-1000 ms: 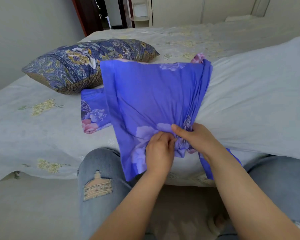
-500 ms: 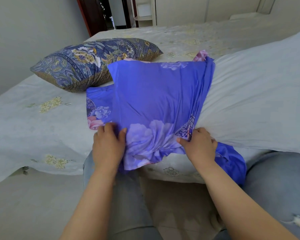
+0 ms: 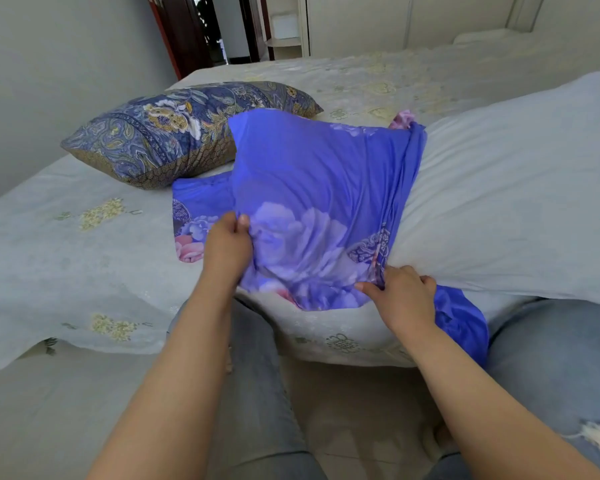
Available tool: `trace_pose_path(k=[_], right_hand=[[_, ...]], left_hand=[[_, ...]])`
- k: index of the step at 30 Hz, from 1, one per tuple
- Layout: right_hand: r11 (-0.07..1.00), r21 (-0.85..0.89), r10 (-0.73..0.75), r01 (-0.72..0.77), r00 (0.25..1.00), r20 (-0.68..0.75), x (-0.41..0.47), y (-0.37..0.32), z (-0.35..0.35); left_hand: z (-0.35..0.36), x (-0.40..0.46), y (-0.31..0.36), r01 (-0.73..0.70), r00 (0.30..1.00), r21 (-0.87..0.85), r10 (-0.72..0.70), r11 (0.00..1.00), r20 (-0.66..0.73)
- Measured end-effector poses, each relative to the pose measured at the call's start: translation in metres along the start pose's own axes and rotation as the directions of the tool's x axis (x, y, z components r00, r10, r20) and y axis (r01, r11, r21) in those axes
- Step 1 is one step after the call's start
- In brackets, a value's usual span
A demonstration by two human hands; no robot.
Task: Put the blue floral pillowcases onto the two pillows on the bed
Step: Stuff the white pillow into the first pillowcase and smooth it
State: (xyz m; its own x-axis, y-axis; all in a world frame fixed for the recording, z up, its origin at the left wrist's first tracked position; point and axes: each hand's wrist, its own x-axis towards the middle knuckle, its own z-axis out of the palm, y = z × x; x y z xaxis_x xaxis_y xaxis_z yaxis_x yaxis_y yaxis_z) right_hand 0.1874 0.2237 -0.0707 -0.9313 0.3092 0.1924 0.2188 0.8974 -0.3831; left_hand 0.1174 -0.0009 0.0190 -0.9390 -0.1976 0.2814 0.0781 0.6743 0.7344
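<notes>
— Pillows on the bed [image 3: 66,271]: how many are showing?
— Two: a white pillow [image 3: 499,209] lying at the near edge, a patterned pillow [image 3: 174,133] toward the far left corner.
— Pillowcases?
— One pillowcase [image 3: 319,188] is covering the white pillow's left end; the left hand [image 3: 227,249] and right hand [image 3: 404,299] are both pinching its hem. A second pillowcase [image 3: 196,216] is lying flat beside it.

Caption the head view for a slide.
Both hands, left hand and right hand, grip the blue floral pillowcase drawn partway over the white pillow on the bed.
</notes>
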Motion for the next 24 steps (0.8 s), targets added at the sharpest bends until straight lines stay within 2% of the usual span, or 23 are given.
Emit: trace_pose_path(k=[2, 5, 7, 9, 12, 15, 18, 21, 24], right_hand=[[1.000, -0.019, 0.018, -0.019, 1.000, -0.025, 0.001, 0.005, -0.002], [0.996, 0.032, 0.082, -0.078, 0.983, -0.162, 0.014, 0.020, -0.026], [0.983, 0.118, 0.164, -0.139, 0.958, -0.235, 0.030, 0.039, -0.050], [0.930, 0.312, 0.280, -0.192, 0.923, -0.266, 0.038, 0.058, -0.066], [0.787, 0.586, 0.439, -0.192, 0.842, -0.314, 0.038, 0.075, -0.072], [0.771, 0.598, 0.499, -0.222, 0.794, -0.348, 0.031, 0.075, -0.069], [0.762, 0.631, 0.454, -0.147, 0.816, -0.358, 0.024, 0.050, -0.061], [0.673, 0.719, 0.479, -0.173, 0.843, -0.246, 0.025, 0.033, -0.042], [0.682, 0.694, 0.539, -0.232, 0.800, -0.262, 0.018, 0.026, -0.016]], left_hand=[[-0.011, 0.026, 0.023, -0.085, 0.991, -0.056, 0.079, 0.995, -0.106], [-0.022, 0.067, 0.028, -0.048, 0.986, -0.191, 0.015, 0.980, -0.169], [-0.017, 0.080, 0.016, 0.056, 0.989, -0.267, -0.089, 0.962, -0.117], [-0.005, 0.078, -0.002, 0.173, 0.982, -0.176, -0.183, 0.969, -0.042], [0.010, 0.067, -0.030, 0.300, 0.954, -0.032, -0.299, 0.954, 0.010], [0.017, 0.062, -0.048, 0.298, 0.954, 0.016, -0.298, 0.955, 0.032], [0.020, 0.061, -0.045, 0.351, 0.936, -0.093, -0.345, 0.932, 0.074], [0.017, 0.063, -0.036, 0.289, 0.957, -0.107, -0.290, 0.951, 0.003], [0.006, 0.072, -0.023, 0.199, 0.971, -0.198, -0.220, 0.960, -0.091]])
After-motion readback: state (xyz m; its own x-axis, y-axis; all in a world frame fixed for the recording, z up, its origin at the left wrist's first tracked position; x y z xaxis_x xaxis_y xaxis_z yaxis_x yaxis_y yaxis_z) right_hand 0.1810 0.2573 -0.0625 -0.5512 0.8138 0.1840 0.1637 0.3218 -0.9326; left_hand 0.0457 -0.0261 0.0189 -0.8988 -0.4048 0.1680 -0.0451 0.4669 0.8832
